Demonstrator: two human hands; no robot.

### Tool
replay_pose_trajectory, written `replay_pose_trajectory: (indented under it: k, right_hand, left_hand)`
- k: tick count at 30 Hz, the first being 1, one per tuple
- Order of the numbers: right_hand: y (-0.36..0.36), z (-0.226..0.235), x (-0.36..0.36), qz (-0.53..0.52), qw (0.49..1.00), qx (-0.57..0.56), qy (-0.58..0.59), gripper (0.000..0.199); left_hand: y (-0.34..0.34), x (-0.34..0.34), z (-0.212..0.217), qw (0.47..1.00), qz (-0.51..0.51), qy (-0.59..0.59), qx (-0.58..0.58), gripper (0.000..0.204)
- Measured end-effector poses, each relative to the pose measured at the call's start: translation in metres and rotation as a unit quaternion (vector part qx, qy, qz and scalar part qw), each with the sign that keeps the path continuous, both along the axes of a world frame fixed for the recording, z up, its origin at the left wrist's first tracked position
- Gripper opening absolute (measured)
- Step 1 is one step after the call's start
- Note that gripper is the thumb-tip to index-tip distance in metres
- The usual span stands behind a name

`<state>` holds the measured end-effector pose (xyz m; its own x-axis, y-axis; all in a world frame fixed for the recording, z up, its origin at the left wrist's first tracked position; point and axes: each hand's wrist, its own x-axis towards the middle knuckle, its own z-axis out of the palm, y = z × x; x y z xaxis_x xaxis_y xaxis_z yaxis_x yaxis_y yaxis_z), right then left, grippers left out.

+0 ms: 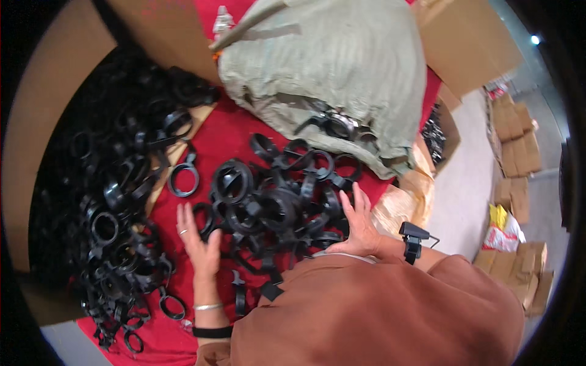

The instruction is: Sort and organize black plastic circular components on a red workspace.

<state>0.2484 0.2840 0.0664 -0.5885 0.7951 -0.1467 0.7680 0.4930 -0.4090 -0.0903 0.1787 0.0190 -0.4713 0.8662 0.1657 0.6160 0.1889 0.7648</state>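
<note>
A heap of black plastic rings with short tabs [278, 204] lies on the red cloth [229, 125] in front of me. My left hand [200, 249] is at the heap's left edge, fingers spread, with nothing in its grasp. On the opposite side, my right hand [361, 229] is open too, its fingers apart beside the outermost rings. Whether either hand touches a ring, I cannot tell. A single ring with a tab [184, 179] lies apart from the heap, above my left hand.
A large cardboard box [58, 73] on its side at the left spills many similar black rings [116, 244] onto the cloth. Beyond the heap slumps a grey-green woven sack [329, 67] with rings at its mouth. Cardboard boxes [517, 137] and a yellow-and-white bag [502, 230] stand along the right floor.
</note>
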Motion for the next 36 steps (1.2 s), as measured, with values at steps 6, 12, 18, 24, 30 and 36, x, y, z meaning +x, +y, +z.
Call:
replay_pose_trajectory:
  k: [6,12,18,24,30,36]
  right_hand:
    - [0.010,-0.009,-0.032,0.009,0.994,0.105,0.041,0.116]
    - [0.017,-0.002,-0.036,0.025,0.992,0.118,0.033,0.116]
    - [0.018,-0.005,-0.041,0.045,0.993,0.107,0.034,0.115]
    - [0.028,0.024,-0.042,0.072,0.994,0.074,-0.020,0.109]
    - [0.029,0.109,-0.081,0.150,0.966,0.177,0.118,0.064]
    - [-0.021,0.121,-0.234,0.454,0.858,0.081,0.227,0.077]
  left_hand:
    - [0.035,0.013,0.000,0.997,0.013,0.005,0.075,0.072]
    - [0.045,0.015,0.011,0.995,0.061,0.065,0.050,0.075]
    - [0.069,-0.035,-0.005,0.989,0.118,-0.005,0.085,0.059]
    - [0.054,-0.014,0.014,0.988,0.125,0.060,0.072,0.054]
    - [-0.070,0.004,0.059,0.944,0.231,0.223,0.082,0.055]
    - [-0.172,-0.005,0.017,0.870,0.438,0.163,-0.154,0.074]
